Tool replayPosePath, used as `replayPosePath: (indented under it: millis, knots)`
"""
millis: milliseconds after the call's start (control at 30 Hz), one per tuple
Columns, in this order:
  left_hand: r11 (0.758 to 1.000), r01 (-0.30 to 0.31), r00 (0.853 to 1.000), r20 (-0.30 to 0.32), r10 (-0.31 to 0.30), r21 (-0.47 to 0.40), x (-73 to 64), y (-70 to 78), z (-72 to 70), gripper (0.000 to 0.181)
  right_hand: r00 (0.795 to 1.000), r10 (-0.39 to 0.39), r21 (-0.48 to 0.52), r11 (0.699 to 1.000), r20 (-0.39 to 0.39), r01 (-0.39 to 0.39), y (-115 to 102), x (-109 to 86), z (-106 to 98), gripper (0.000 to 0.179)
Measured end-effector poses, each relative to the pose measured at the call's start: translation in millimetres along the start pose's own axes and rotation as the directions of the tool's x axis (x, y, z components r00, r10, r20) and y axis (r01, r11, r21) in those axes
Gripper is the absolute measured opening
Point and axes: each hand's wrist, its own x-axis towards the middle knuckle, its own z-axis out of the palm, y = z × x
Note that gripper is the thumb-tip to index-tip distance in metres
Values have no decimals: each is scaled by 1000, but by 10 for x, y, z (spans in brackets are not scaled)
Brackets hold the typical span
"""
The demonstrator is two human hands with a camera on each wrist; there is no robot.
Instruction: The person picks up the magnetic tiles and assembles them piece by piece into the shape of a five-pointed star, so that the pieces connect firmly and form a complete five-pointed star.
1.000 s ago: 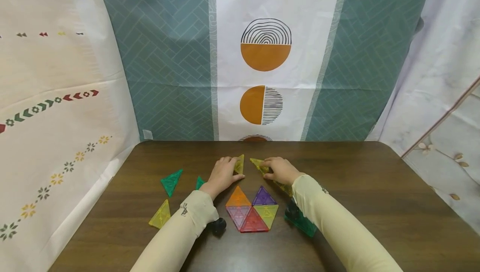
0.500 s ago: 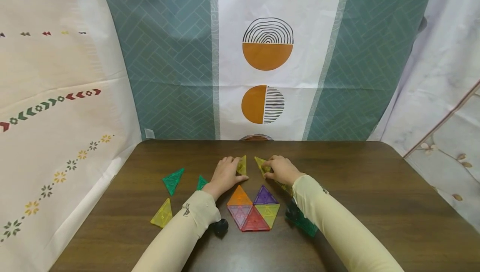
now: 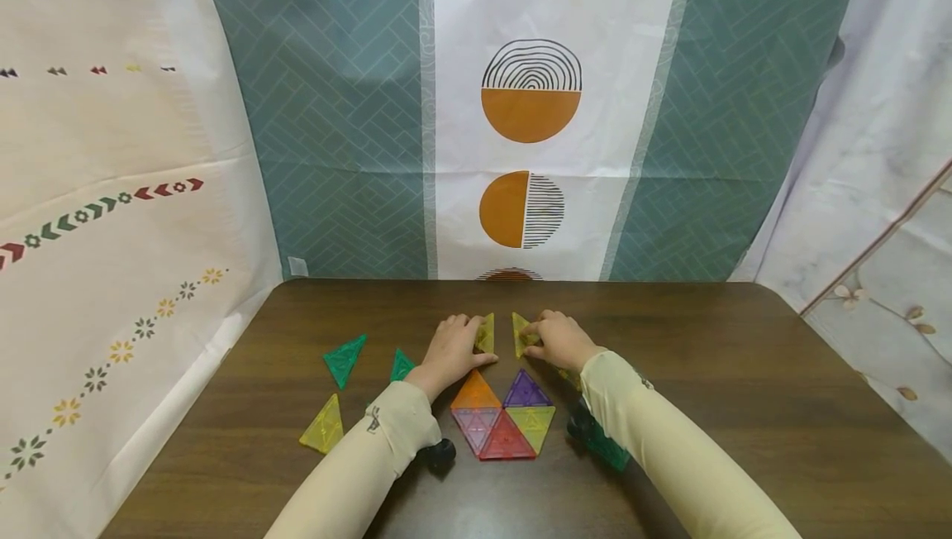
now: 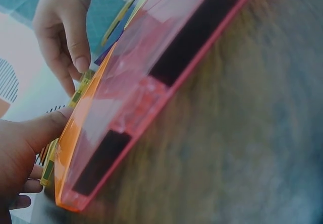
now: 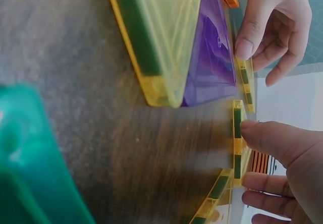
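In the head view my left hand (image 3: 452, 349) pinches a translucent yellow triangular magnetic tile (image 3: 487, 334) between thumb and fingers. My right hand (image 3: 562, 341) pinches a second yellow triangular tile (image 3: 521, 334) opposite it. The two tiles' straight edges face each other, a small gap apart. Nearer me lies a joined group of triangles: orange (image 3: 476, 392), pink (image 3: 473, 426), red (image 3: 506, 440), yellow-green (image 3: 531, 423) and purple (image 3: 525, 390). In the right wrist view, another yellow tile (image 5: 214, 196) lies beside the one in my right hand.
Left of my arms are two green tiles (image 3: 345, 360) and a yellow tile (image 3: 323, 426). Green tiles (image 3: 610, 448) lie partly under my right forearm. A patterned cloth (image 3: 528, 142) hangs behind the brown table (image 3: 706, 382).
The right-hand yellow tile has turned so its edge runs nearly parallel to the left one. The left-hand tile has shifted slightly right. The group of triangles stays in place.
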Motion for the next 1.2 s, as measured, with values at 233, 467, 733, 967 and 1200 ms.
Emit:
replayPosePath:
  millis: [233,467,733,967,1200]
  knots:
    - [1000,5,1000,18,-5,11,-6,42,-12,69,1000,10,9,1000,-10,-10,-36,-16,6,36]
    - [999,-19,1000,24,19,25,-15,103,-11,67,999,-29,23,999,-23,29,-92,-48,-3,32]
    - [999,-31,999,22,30,14,-27,127,-3,65,999,-27,39,999,-39,28,-134,-83,-12,32]
    - [995,-80,997,-2,80,55,-38,150,24,65,998,-49,28,998,-30,50,-134,-75,47,32]
    - [995,-86,996,-3,86,54,-45,172,30,66,999,-44,37,998,-25,45,-144,-76,54,32]
